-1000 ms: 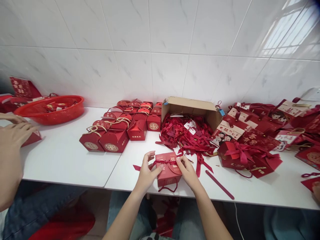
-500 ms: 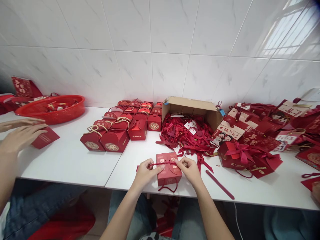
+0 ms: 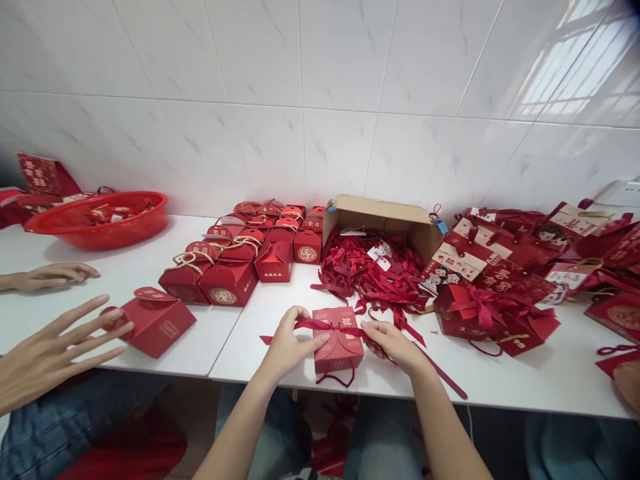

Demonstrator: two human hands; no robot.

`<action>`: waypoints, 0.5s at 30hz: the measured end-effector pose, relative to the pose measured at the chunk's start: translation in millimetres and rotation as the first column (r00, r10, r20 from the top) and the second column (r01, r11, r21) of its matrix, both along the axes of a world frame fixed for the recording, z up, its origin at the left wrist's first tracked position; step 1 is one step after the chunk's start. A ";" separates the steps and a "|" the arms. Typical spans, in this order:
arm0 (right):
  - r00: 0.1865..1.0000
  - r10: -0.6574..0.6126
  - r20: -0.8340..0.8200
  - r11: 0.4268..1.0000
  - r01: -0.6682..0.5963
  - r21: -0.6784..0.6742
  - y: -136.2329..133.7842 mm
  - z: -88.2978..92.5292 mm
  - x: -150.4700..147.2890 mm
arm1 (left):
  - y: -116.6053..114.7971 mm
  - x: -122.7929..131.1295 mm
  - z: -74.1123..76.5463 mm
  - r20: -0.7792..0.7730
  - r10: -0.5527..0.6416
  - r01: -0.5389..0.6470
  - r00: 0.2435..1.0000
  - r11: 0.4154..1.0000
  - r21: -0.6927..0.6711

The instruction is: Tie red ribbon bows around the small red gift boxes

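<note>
A small red gift box (image 3: 339, 353) with a cord loop at its front stands near the table's front edge, between my hands. A dark red ribbon (image 3: 333, 327) crosses its top, gathered at the middle. My left hand (image 3: 293, 340) is closed on the ribbon's left part, thumb against the box top, and a loose end sticks out beyond it. My right hand (image 3: 390, 343) pinches the ribbon just past the box's right edge. The fingertips of that hand are partly hidden. Another dark red ribbon strip (image 3: 450, 380) lies on the table to the right.
Behind the box, a cardboard carton (image 3: 383, 208) spills red ribbons (image 3: 370, 273). Finished red boxes (image 3: 230, 287) stand in rows at left; decorated boxes (image 3: 495, 280) pile up at right. A co-worker's hand (image 3: 65, 340) is beside another red box (image 3: 157, 323), near a red basin (image 3: 100, 227).
My hands have drawn the ribbon wider across the box top, the right hand moving slightly right. At left, the co-worker's box has come nearer to the rows, and that person's fingers have spread.
</note>
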State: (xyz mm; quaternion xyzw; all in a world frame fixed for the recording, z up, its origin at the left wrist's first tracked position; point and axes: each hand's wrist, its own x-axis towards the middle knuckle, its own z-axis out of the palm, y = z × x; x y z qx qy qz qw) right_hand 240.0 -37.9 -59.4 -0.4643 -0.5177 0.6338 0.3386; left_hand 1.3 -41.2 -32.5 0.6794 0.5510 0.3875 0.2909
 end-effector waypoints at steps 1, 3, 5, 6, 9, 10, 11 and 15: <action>1.000 -0.003 -0.030 1.000 0.003 -0.005 -1.2 0.9 2.1 | -0.4 0.6 2.2 -0.029 0.017 -0.016 0.999 0.999 0.043; 0.990 -0.031 -0.135 0.999 0.035 0.025 -3.1 4.5 5.0 | -1.4 2.3 5.5 -0.078 0.030 -0.021 0.997 0.993 0.115; 0.969 -0.052 -0.241 0.994 0.073 0.079 -4.1 10.4 5.3 | -3.2 4.5 8.5 -0.099 -0.026 0.041 0.995 0.988 0.152; 0.960 -0.050 -0.276 0.990 0.084 0.113 -4.2 14.1 4.1 | -4.4 5.9 10.2 -0.100 -0.072 0.087 0.992 0.983 0.159; 0.955 -0.007 -0.296 0.976 0.072 0.208 -3.8 26.5 -4.7 | -7.3 11.8 17.1 -0.079 -0.201 0.212 0.976 0.963 0.168; 0.959 0.013 -0.282 0.971 0.055 0.231 -3.6 30.3 -9.1 | -7.6 14.7 19.8 -0.057 -0.229 0.235 0.972 0.957 0.169; 0.965 0.027 -0.263 0.967 0.041 0.252 -3.5 33.6 -13.9 | -7.5 18.1 22.6 -0.024 -0.245 0.245 0.969 0.954 0.169; 0.985 -0.004 -0.172 0.949 0.058 0.309 -3.9 38.2 -32.3 | -2.3 35.1 30.5 0.146 -0.226 0.204 0.963 0.967 0.150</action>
